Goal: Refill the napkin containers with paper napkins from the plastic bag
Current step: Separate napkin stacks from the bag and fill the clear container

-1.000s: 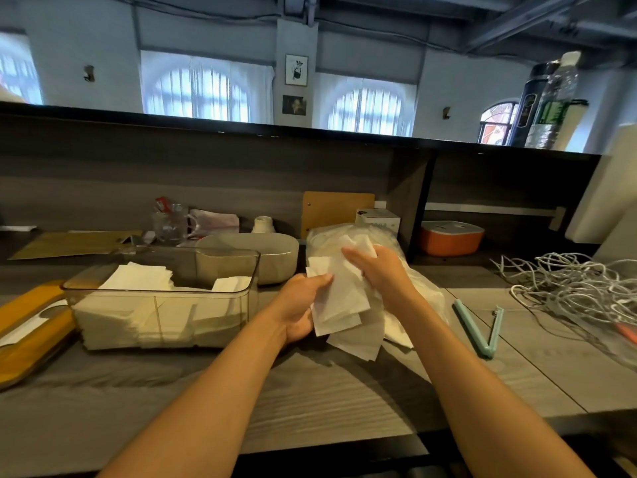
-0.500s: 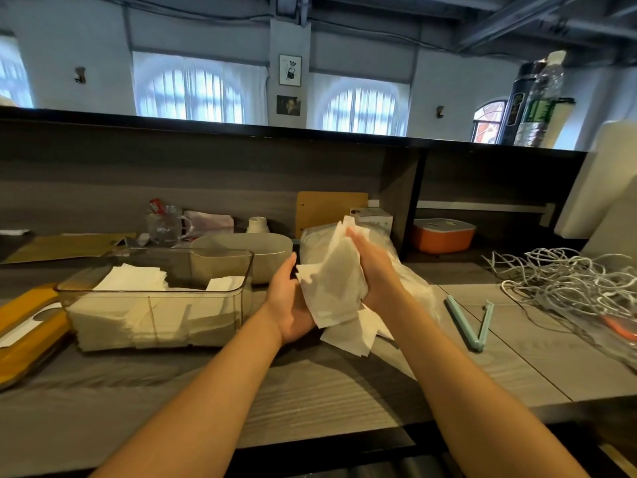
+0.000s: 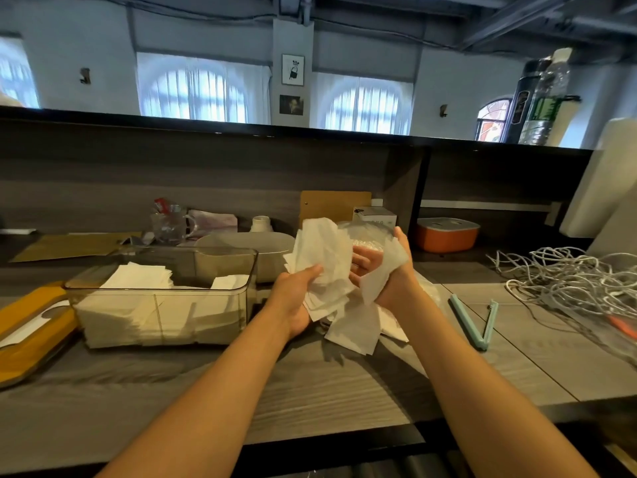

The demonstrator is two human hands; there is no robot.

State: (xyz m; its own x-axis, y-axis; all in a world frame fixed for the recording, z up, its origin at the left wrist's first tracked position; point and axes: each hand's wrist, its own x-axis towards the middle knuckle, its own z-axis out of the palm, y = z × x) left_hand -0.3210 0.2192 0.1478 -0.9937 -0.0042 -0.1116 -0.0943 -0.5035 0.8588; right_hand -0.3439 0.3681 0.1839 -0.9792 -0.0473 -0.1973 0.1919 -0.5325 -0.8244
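Holding a messy wad of paper napkins [image 3: 322,270] in both hands at the middle of the head view, so this looks like the gather-and-tidy step before loading. The left hand [image 3: 296,298] has its fingers curled round the lower left of the bunch, and the right hand [image 3: 386,274] grips the right side, with a few sheets drooping toward the surface [image 3: 344,391]. The plastic bag [image 3: 370,236] sits right behind the hands. The clear napkin container [image 3: 162,298] is at center left, partly stocked with stacks and open on top. Next move, I'd guess: square the loose sheets up, then carry them left and drop them into the gap without snagging the rim.
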